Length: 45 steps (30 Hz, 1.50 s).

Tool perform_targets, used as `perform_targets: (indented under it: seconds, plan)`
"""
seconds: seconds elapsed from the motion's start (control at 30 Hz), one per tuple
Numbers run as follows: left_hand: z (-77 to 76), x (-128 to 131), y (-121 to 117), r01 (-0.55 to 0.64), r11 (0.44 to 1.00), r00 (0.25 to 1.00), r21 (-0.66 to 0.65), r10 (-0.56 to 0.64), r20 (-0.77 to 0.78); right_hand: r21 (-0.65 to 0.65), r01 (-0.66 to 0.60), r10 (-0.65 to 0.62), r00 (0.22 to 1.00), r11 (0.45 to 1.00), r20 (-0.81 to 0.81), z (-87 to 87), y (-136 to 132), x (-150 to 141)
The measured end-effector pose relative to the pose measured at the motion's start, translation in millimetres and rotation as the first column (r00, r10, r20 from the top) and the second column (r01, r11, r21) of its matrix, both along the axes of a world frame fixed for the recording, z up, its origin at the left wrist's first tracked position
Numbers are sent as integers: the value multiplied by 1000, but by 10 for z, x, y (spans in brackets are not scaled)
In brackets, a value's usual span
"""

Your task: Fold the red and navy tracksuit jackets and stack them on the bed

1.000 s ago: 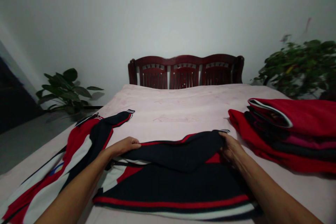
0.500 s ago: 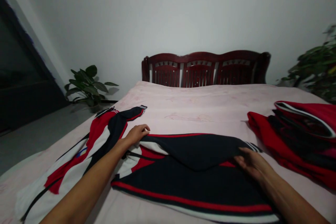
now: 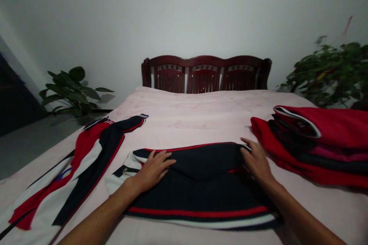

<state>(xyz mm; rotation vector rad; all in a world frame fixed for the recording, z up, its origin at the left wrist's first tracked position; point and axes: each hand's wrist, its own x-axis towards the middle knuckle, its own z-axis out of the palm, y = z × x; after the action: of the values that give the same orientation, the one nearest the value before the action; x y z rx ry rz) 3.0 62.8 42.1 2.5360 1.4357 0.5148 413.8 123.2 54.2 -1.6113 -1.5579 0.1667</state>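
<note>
A folded navy sports jacket point(image 3: 198, 195) with a red stripe and white hem lies on the pink bedsheet point(image 3: 195, 118), its top flap folded down. My left hand point(image 3: 152, 170) rests flat on it, fingers spread. My right hand point(image 3: 255, 160) lies on its right end, fingers apart, holding no cloth. To the left, a red, white and navy jacket point(image 3: 86, 164) lies spread out, its sleeve reaching up the bed. A stack of folded red clothes point(image 3: 316, 141) sits to the right of my right hand, not touching it.
A dark red wooden headboard point(image 3: 205, 72) stands at the far end of the bed against a white wall point(image 3: 184, 15). Leafy green plants stand at both sides, one at the left point(image 3: 73, 92) and one at the right point(image 3: 327, 72). A grey floor point(image 3: 34, 138) lies left of the bed.
My hands have let go of the navy jacket's folded edge and now lie flat on it. The fold lies lower and flatter. The view has swung back left since the last frame.
</note>
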Motion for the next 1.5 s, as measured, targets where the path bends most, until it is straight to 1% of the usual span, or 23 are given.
perform_targets:
  seconds: [0.03,0.07,0.1,0.13,0.2,0.27,0.3,0.37,0.43,0.47,0.53,0.6,0.67,0.77,0.87,0.97,1.03,1.07,1.17,1.23,1.3,1.4,1.5]
  plan:
    - [-59,-44,26,-11,1000,1000,4,11,-18,12,-96,92,982,995,168,-25,12,-76]
    - [-111,-102,54,-35,999,999,10,36,-17,-6,-167,161,936,986,315,-57,25,-145]
    - [-153,-166,80,-68,998,998,16,68,0,-47,-199,199,877,979,437,-97,37,-197]
    - [-187,-227,101,-104,994,994,21,104,26,-103,-188,214,820,977,531,-140,51,-229]
    - [-237,-317,126,-164,986,982,25,161,94,-232,-112,237,737,966,633,-218,79,-233]
    - [-267,-344,136,-207,978,961,-13,205,185,-324,-44,257,714,945,651,-254,103,-193]
    - [-273,-336,140,-226,973,946,-43,230,229,-335,-21,248,717,942,652,-251,111,-173]
    - [-263,-294,152,-249,963,918,-99,268,291,-286,7,192,729,958,658,-217,113,-157]
    - [-224,-250,164,-242,960,909,-144,276,312,-210,9,137,733,978,666,-188,100,-174]
    - [-200,-236,165,-231,960,914,-159,270,304,-202,-11,147,726,979,672,-191,91,-187]
    - [-156,-234,155,-226,959,930,-171,265,253,-247,-64,221,694,967,686,-240,75,-206]
    - [-135,-261,133,-266,958,950,-108,279,138,-312,-83,286,663,947,692,-326,70,-200]
    - [-138,-299,114,-309,951,951,-4,309,28,-338,-74,299,665,938,684,-404,77,-172]
    - [-142,-332,113,-351,933,934,84,355,-45,-357,-84,306,715,930,629,-439,88,-103]
    - [-95,-289,115,-400,909,908,122,411,-87,-394,-161,357,791,905,496,-386,40,15]
    - [-4,-124,42,-463,865,865,194,489,-114,-400,-276,384,896,874,222,-329,-117,206]
    - [40,68,-69,-484,837,846,256,522,-107,-342,-311,332,943,887,4,-329,-265,363]
    - [47,185,-139,-480,832,848,279,522,-96,-308,-298,286,954,903,-85,-344,-339,442]
    - [-18,563,-366,-433,848,880,306,472,-63,-251,-162,105,968,954,-228,-423,-514,656]
    - [-118,776,-492,-385,874,905,297,421,-66,-232,-87,18,959,969,-284,-474,-570,753]
    - [-228,909,-572,-347,895,919,280,384,-92,-232,-45,-37,942,972,-334,-499,-584,803]
    - [-347,957,-606,-355,904,912,239,391,-124,-244,-23,-73,922,970,-379,-494,-574,808]
    - [-390,907,-575,-403,893,898,201,428,-100,-229,-19,-85,895,973,-438,-469,-575,774]
